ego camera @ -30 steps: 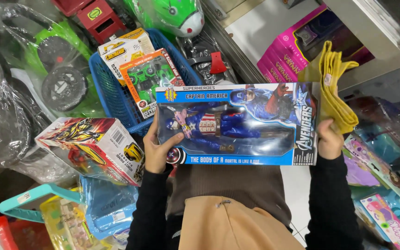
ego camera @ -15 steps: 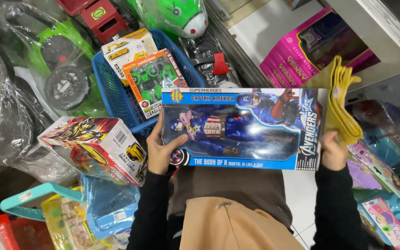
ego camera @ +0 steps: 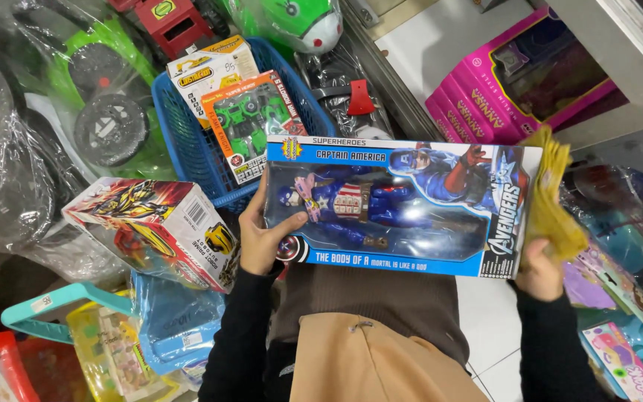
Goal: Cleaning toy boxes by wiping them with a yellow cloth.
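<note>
Risk: you hold the blue action-figure box (ego camera: pixel 396 205) only by its two ends, level over your lap. The right hand (ego camera: pixel 539 269) also pinches a yellow cloth (ego camera: pixel 552 201) against that end, so the smooth card could slip there and drop. Left hand (ego camera: pixel 266 238) clasps the other end, thumb across the clear window. Box: long, glossy, figure lying inside. A blue basket (ego camera: pixel 187 149) sits just beyond.
</note>
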